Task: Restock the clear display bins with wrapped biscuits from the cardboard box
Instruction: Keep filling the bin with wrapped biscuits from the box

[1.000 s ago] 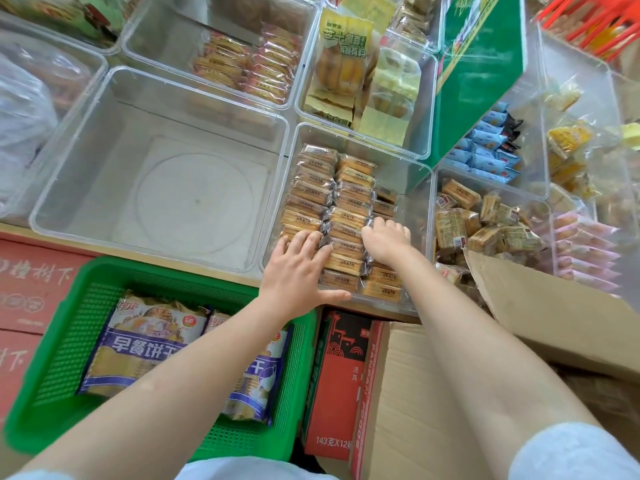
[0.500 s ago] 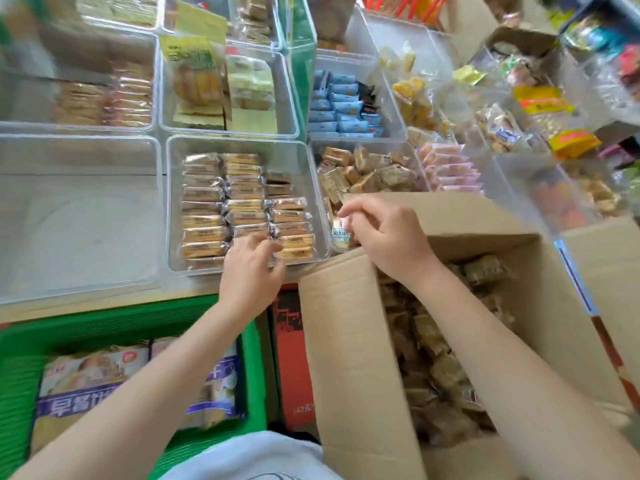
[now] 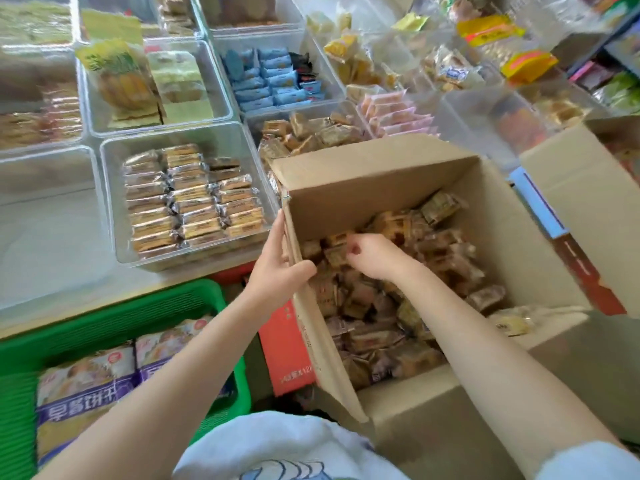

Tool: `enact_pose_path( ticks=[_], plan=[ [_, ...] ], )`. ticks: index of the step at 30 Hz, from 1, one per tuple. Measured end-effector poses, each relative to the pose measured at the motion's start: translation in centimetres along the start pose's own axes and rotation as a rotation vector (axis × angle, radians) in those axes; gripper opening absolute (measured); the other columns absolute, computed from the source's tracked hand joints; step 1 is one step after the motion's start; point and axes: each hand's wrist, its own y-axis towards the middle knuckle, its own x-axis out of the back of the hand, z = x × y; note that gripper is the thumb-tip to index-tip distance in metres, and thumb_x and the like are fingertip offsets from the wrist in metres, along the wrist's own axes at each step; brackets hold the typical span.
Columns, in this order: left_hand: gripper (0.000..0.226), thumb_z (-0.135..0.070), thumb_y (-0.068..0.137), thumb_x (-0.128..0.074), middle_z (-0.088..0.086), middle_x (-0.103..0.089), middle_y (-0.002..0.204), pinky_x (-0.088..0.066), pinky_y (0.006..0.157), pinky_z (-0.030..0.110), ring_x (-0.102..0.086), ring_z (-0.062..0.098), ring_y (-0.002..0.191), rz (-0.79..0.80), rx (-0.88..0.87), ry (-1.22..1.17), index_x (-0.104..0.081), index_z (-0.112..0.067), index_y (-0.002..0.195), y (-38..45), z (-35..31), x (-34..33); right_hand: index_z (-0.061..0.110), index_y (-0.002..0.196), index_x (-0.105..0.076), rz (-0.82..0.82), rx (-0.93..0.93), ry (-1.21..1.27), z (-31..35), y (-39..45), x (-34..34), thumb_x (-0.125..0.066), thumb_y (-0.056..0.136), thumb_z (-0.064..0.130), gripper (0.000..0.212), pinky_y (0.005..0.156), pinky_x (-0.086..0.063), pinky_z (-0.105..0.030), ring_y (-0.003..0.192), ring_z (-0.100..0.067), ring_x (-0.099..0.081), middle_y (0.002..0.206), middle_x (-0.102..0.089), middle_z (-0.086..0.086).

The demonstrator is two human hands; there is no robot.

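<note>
While the right hand (image 3: 370,256) is down among the wrapped biscuits (image 3: 398,306) in the cardboard box (image 3: 363,174), its fingers (image 3: 355,249) are curled inward over the top layer near the box's left wall; whether they already pinch a packet I cannot tell, since motion blur hides the fingertips. The left hand (image 3: 277,271) grips the box's left wall, thumb hooked over the rim into the box, the other fingers laid along the outer face. It holds the wall only, no biscuit.

Box: stands below the counter (image 3: 104,289), flaps open, loosely filled with wrapped biscuits in a jumbled heap. Target clear display bin (image 3: 114,202): on the counter just left of the box, with 3 neat rows of packets, the third shorter at the back.

Judged step: gathering a handful to carry over to the bin.

Risks:
1. Loose, slippery wrappers; an overfull handful could shed packets between box and bin, onto the red carton (image 3: 287,348) or floor.
2. The neighbouring bin (image 3: 311,133) behind the box holds similar brown packets; stock could land in the wrong bin.
3. Dropping packets in carelessly would upset the tidy rows.
</note>
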Motion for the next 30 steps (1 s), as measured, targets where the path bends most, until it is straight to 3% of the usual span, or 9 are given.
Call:
enact_pose_path(
  ticks=[4, 6, 8, 10, 14, 18, 22, 26, 30],
  plan=[
    [0.102, -0.025, 0.072, -0.065, -0.018, -0.028, 0.161, -0.055, 0.098, 0.046, -0.059, 0.018, 0.122, 0.004, -0.013, -0.015, -0.011, -0.062, 0.151, -0.5, -0.5, -0.3, 0.017, 0.116, -0.065, 0.259, 0.008, -0.159, 1.7, 2.5, -4.3, -0.054, 0.098, 0.041, 0.032, 0.085, -0.052, -0.032, 0.091, -0.019, -0.059, 0.113, -0.066, -0.004],
    [0.1, -0.025, 0.072, -0.065, -0.019, -0.028, 0.16, -0.054, 0.099, 0.047, -0.058, 0.019, 0.124, 0.007, -0.027, -0.016, -0.013, -0.065, 0.148, -0.6, -0.7, -0.5, 0.012, 0.125, -0.058, 0.359, 0.014, -0.278, 1.9, 3.2, -6.4, -0.048, 0.104, 0.034, 0.032, 0.085, -0.048, -0.031, 0.095, -0.021, -0.055, 0.116, -0.061, -0.006],
    [0.1, -0.028, 0.07, -0.066, -0.02, -0.027, 0.16, -0.052, 0.102, 0.048, -0.053, 0.022, 0.13, 0.015, -0.031, -0.011, -0.013, -0.071, 0.143, -0.5, -0.5, -0.4, 0.008, 0.134, -0.053, 0.344, 0.027, -0.282, 2.1, 3.3, -7.4, -0.047, 0.104, 0.024, 0.035, 0.094, -0.047, -0.033, 0.11, -0.027, -0.057, 0.132, -0.057, -0.012],
    [0.1, -0.032, 0.067, -0.067, -0.02, -0.027, 0.161, -0.051, 0.103, 0.049, -0.051, 0.024, 0.133, 0.023, -0.033, -0.002, -0.013, -0.075, 0.139, -0.3, -0.4, -0.2, 0.008, 0.136, -0.052, 0.315, 0.068, -0.239, 2.5, 2.9, -7.1, -0.055, 0.101, 0.019, 0.037, 0.099, -0.047, -0.035, 0.118, -0.03, -0.056, 0.134, -0.057, -0.011],
    [0.102, -0.034, 0.069, -0.07, -0.018, -0.026, 0.161, -0.051, 0.103, 0.05, -0.051, 0.024, 0.133, 0.008, -0.045, 0.009, -0.012, -0.069, 0.145, -0.2, -0.6, -0.5, 0.015, 0.115, -0.058, 0.224, 0.035, 0.05, 1.5, 2.5, -2.9, -0.079, 0.083, 0.031, 0.042, 0.084, -0.055, -0.037, 0.096, -0.02, -0.063, 0.108, -0.064, -0.001],
    [0.109, -0.056, 0.07, -0.08, -0.013, -0.026, 0.163, -0.044, 0.11, 0.05, -0.044, 0.021, 0.14, -0.027, 0.019, 0.074, -0.013, -0.051, 0.156, -0.4, -0.9, -0.5, 0.013, 0.115, -0.062, 0.05, 0.141, 0.464, 0.6, -0.2, 3.8, -0.083, 0.08, 0.039, 0.048, 0.084, -0.061, -0.037, 0.088, -0.015, -0.074, 0.104, -0.072, -0.004],
    [0.068, -0.051, 0.087, -0.068, -0.012, -0.049, 0.146, -0.048, 0.098, 0.027, -0.048, 0.005, 0.13, -0.128, -0.131, 0.125, -0.043, -0.034, 0.148, -1.7, -3.3, 1.1, 0.005, 0.103, -0.065, 0.006, 0.324, 0.627, 2.9, -3.7, 8.4, -0.076, 0.087, 0.032, 0.033, 0.08, -0.057, -0.033, 0.092, -0.023, -0.072, 0.093, -0.075, -0.003],
    [0.047, -0.037, 0.088, -0.068, -0.004, -0.073, 0.11, -0.059, 0.084, 0.031, -0.07, 0.012, 0.099, 0.078, -0.152, -0.064, -0.056, -0.026, 0.131, -1.8, -6.1, 4.5, 0.017, 0.105, -0.071, 0.014, 0.429, 0.656, 8.0, -3.1, 8.5, -0.074, 0.086, 0.037, 0.028, 0.084, -0.06, -0.035, 0.095, -0.018, -0.073, 0.099, -0.076, -0.002],
    [0.026, -0.019, 0.094, -0.069, 0.002, -0.074, 0.1, -0.062, 0.075, 0.034, -0.073, 0.018, 0.089, -0.081, -0.169, -0.116, -0.061, -0.018, 0.119, -0.2, -5.8, 8.5, 0.015, 0.119, -0.069, 0.024, 0.506, 0.67, 13.1, 0.1, 7.0, -0.073, 0.092, 0.029, 0.031, 0.089, -0.058, -0.035, 0.101, -0.017, -0.071, 0.108, -0.075, -0.002]
  ],
)
